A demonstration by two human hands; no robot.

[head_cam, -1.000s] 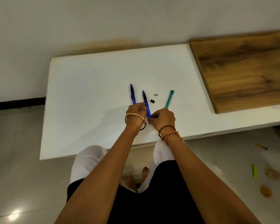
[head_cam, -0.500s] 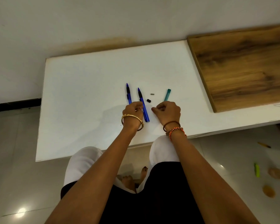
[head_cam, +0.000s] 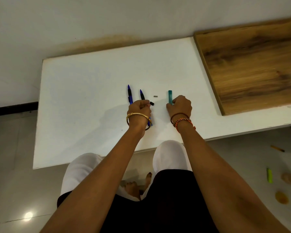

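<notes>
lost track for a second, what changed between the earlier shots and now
The right hand left the blue pen, moved right and gripped the teal pen. The left hand still grips the blue pen; the other pen and small bits stay put.

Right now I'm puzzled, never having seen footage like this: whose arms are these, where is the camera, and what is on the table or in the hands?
There is no machine here: these are a person's two bare arms, filmed by one camera worn on the head, looking forward and down. Before them is a white table with a wooden board on its right end. On the table lie a blue pen, a small grey piece and a small black piece. The left hand is curled round a second blue pen, whose tip pokes out beyond the hand. The right hand pinches the near end of a teal pen tube.
</notes>
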